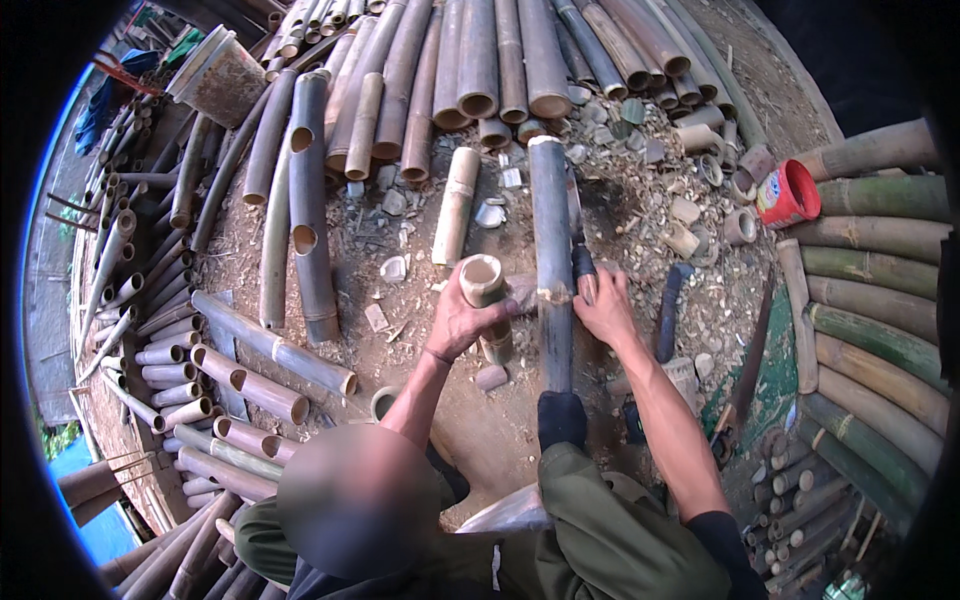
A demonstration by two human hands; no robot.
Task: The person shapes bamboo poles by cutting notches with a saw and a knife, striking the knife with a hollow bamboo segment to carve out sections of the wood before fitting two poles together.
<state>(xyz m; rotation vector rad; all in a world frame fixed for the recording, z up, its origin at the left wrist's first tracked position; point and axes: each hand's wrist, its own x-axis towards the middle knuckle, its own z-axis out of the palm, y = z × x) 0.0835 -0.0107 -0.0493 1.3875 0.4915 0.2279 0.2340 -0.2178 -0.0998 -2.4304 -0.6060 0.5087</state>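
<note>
My left hand (456,318) is wrapped round a short bamboo section (483,274), which stands upright with its pale cut end facing up. Beside it, a long grey bamboo pole (551,220) runs away from me, its near end by my dark-socked foot (562,415). Just right of the pole, my right hand (606,303) is closed round the dark handle of a long-bladed knife (582,262). The blade lies close along the pole and is partly hidden by it. A pale bamboo length (457,205) rests on the ground beyond my left hand.
Bamboo poles (478,60) are stacked ahead, with more piled at left (170,370) and right (880,300). Chips and offcuts (685,210) litter the ground. A red tub (788,195) stands at right, a dirty bucket (218,78) far left. A saw (752,350) lies at right.
</note>
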